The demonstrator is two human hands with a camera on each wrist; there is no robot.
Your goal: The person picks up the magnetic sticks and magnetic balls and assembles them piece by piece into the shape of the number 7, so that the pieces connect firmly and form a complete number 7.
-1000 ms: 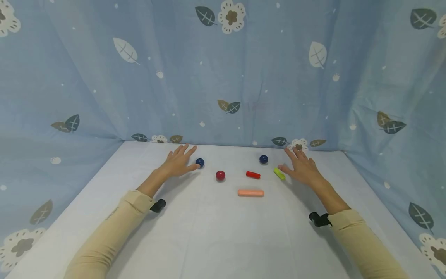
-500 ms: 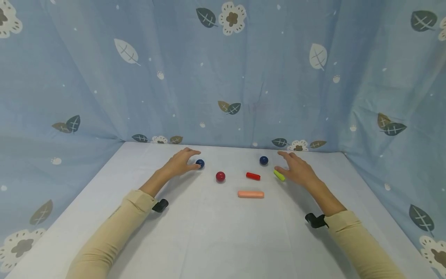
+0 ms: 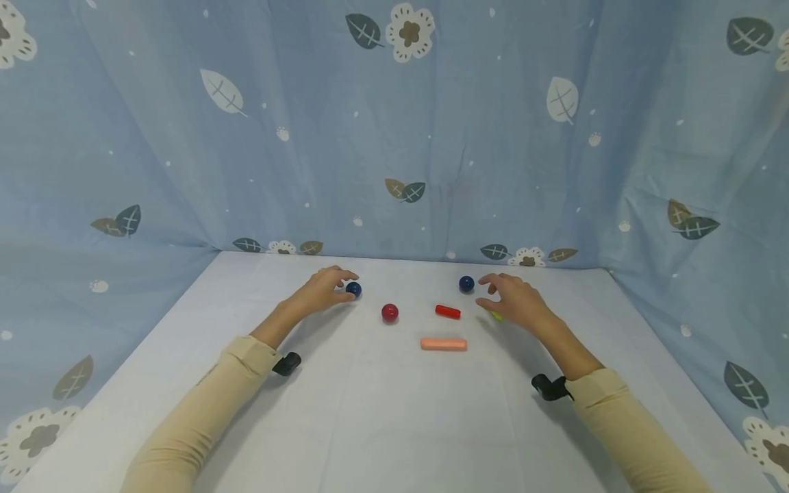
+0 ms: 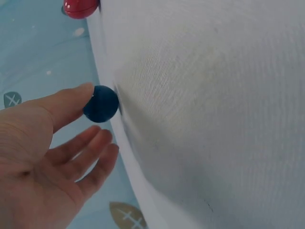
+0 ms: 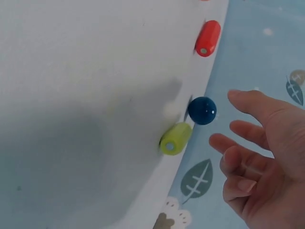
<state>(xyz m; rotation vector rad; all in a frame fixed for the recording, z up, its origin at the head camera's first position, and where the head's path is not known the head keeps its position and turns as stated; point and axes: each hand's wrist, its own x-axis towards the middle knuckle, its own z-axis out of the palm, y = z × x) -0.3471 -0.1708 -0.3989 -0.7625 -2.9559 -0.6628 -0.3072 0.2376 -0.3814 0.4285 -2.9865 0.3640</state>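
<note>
Two hands [image 3: 319, 290] [image 3: 518, 301], right partly covering lime stick [image 3: 496, 316] in head view

Both arms [image 3: 200, 404] stretched forward, angled inward, left hand [image 3: 316, 292] with thumb and fingers parted, right hand [image 3: 519, 301] with fingers loosely bent.

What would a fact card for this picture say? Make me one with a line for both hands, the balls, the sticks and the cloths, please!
Left hand: thumb and fingers at the left blue ball; can't tell if touching
Right hand: fingers bent, near the right blue ball, not holding it
Other ball: red ball
Sticks: red stick, longer peach stick, yellow-green stick
Tablecloth: white
Curtain: blue, with leaves and flowers
</note>
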